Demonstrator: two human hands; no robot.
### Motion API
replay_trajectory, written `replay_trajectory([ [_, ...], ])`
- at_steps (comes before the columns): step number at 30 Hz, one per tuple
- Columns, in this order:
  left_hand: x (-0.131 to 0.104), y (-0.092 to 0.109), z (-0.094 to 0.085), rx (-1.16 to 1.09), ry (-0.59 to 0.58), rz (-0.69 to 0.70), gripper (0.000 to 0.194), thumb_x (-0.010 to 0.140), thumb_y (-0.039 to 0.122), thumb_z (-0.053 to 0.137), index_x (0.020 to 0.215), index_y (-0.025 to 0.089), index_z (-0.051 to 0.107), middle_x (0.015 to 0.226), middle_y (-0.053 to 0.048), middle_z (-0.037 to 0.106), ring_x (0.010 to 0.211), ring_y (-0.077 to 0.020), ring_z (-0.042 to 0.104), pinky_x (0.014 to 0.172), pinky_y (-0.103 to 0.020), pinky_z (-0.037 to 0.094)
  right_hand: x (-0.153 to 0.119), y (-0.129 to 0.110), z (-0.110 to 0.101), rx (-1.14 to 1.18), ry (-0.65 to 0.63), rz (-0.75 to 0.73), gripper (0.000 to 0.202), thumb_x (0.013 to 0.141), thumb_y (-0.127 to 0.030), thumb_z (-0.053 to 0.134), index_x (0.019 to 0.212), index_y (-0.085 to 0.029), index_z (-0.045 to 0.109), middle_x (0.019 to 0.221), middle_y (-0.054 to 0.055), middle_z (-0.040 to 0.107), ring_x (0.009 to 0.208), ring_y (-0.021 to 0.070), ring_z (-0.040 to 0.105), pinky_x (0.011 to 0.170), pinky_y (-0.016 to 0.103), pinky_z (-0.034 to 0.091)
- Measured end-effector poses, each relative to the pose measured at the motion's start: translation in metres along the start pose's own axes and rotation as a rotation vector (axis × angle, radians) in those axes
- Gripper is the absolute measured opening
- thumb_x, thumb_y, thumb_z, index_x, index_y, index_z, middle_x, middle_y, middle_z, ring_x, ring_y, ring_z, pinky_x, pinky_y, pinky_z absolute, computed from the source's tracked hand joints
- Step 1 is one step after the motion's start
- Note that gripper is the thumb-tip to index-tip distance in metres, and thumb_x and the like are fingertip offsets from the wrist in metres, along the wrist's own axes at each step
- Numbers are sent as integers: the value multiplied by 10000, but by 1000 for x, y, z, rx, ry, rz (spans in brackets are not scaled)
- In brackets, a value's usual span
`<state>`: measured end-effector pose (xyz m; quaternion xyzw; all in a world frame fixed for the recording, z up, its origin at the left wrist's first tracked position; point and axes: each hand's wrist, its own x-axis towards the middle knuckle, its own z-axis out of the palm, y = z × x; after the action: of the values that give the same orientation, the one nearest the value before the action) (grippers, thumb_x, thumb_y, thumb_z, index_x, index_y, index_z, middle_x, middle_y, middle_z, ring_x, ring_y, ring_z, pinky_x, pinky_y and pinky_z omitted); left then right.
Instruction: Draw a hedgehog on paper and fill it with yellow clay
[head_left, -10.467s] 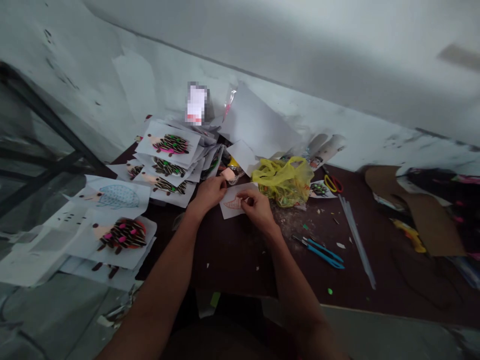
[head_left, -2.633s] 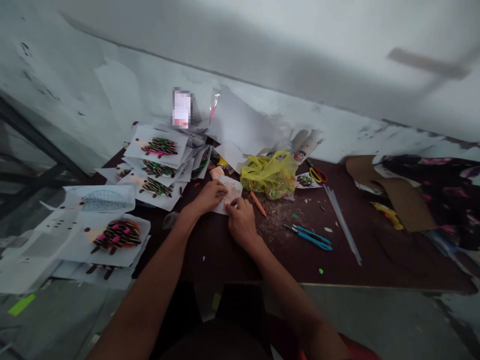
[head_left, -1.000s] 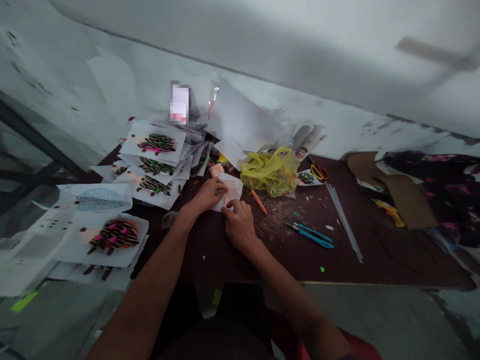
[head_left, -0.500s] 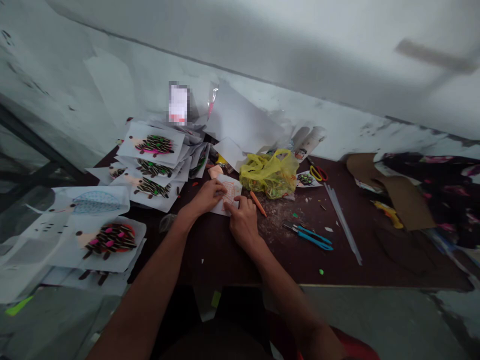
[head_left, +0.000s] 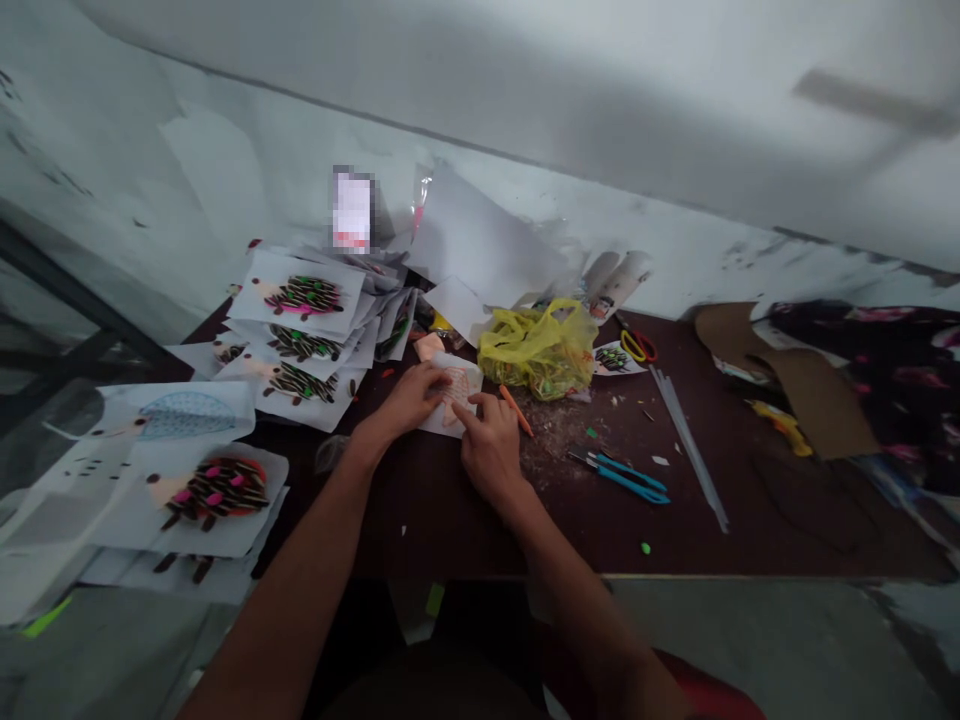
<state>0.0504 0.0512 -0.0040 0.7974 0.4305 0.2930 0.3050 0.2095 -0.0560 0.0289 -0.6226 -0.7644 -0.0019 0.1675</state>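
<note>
A small white sheet of paper (head_left: 466,372) with an orange line drawing lies on the dark table between my hands. My left hand (head_left: 409,398) holds its left side, fingers bent and close together at the edge of the drawing. From the right, my right hand (head_left: 491,445) rests on the sheet with the index finger stretched out onto the drawing and the other fingers curled. Whether anything small is under that fingertip, I cannot make out. An orange pen-like stick (head_left: 516,411) lies just right of my right hand. Behind the sheet is a pale peach piece (head_left: 430,347).
Hedgehog pictures (head_left: 304,297) are stacked at the left. Behind my right hand sits a yellow plastic bag (head_left: 536,345). Blue thread snips (head_left: 626,477), scissors (head_left: 637,345) and clear sticks (head_left: 690,450) lie to the right. A pixelated upright rectangle (head_left: 352,210) stands at the back.
My right index finger has shifted slightly up over the drawing and looks straighter. My left hand stays on the paper. The whole view has moved a little.
</note>
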Motion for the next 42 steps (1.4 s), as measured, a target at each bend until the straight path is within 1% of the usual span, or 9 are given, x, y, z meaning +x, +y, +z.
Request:
replay_trajectory([
  [2, -1, -2, 0, -8, 1, -1, 262, 774, 69, 606, 1004, 172, 679, 1108, -80, 699, 1089, -235, 628, 1032, -435, 486, 4, 6, -3, -11, 14, 40, 394, 931, -95, 480, 1190, -250, 734, 1201, 121, 592, 1042, 248, 473, 878, 374, 348],
  [4, -1, -4, 0, -21, -9, 2, 277, 778, 61, 590, 1022, 170, 665, 1112, -80, 703, 1084, -230, 634, 1038, -444, 483, 10, 12, -8, -31, -15, 41, 378, 938, -110, 489, 1173, -254, 747, 1199, 129, 594, 1048, 255, 473, 873, 377, 348],
  [8, -3, -5, -2, -49, -19, 7, 311, 785, 49, 556, 1050, 181, 651, 1146, -75, 699, 1108, -219, 634, 1060, -451, 472, 22, 18, -16, -72, -112, -78, 347, 952, -141, 502, 1154, -272, 752, 1221, 123, 598, 1053, 262, 473, 880, 385, 337],
  [11, -4, -4, -4, -63, -14, 8, 328, 784, 52, 551, 1069, 179, 652, 1170, -84, 692, 1129, -226, 631, 1067, -460, 471, 24, 19, -16, -80, -156, -160, 346, 960, -139, 493, 1164, -269, 740, 1213, 120, 602, 1030, 257, 476, 873, 383, 333],
  [16, -4, -3, -4, -62, -20, -13, 339, 780, 54, 552, 1074, 182, 661, 1145, -76, 701, 1115, -228, 638, 1060, -460, 480, 17, 17, -8, -84, -135, -174, 349, 982, -153, 471, 1223, -259, 700, 1144, 120, 605, 990, 244, 467, 877, 390, 328],
  [21, -4, -3, -3, -78, -13, 3, 337, 775, 40, 548, 1066, 172, 655, 1130, -76, 702, 1100, -217, 644, 1048, -435, 490, 16, 16, -5, -121, -152, -183, 340, 999, -180, 459, 1262, -241, 665, 1155, 116, 604, 989, 243, 463, 878, 385, 324],
  [25, -5, -3, -3, -72, -4, -6, 323, 783, 51, 549, 1062, 174, 655, 1129, -77, 702, 1099, -225, 643, 1048, -444, 490, 19, 15, -4, -144, -168, -195, 347, 1008, -194, 442, 1288, -241, 643, 1151, 122, 601, 992, 251, 458, 877, 392, 324],
  [35, -4, -2, -3, -55, -8, -10, 334, 784, 56, 563, 1075, 190, 658, 1148, -79, 707, 1101, -228, 647, 1053, -458, 482, 30, 17, -7, -176, -180, -235, 382, 996, -175, 458, 1312, -295, 634, 1197, 132, 590, 1030, 262, 460, 892, 414, 320],
  [42, -4, -2, -5, -64, -19, -16, 320, 783, 62, 567, 1068, 179, 654, 1158, -87, 701, 1115, -230, 644, 1048, -439, 484, 28, 22, -9, -122, -162, -183, 394, 997, -173, 459, 1313, -308, 651, 1198, 119, 597, 1037, 251, 472, 908, 405, 313],
])
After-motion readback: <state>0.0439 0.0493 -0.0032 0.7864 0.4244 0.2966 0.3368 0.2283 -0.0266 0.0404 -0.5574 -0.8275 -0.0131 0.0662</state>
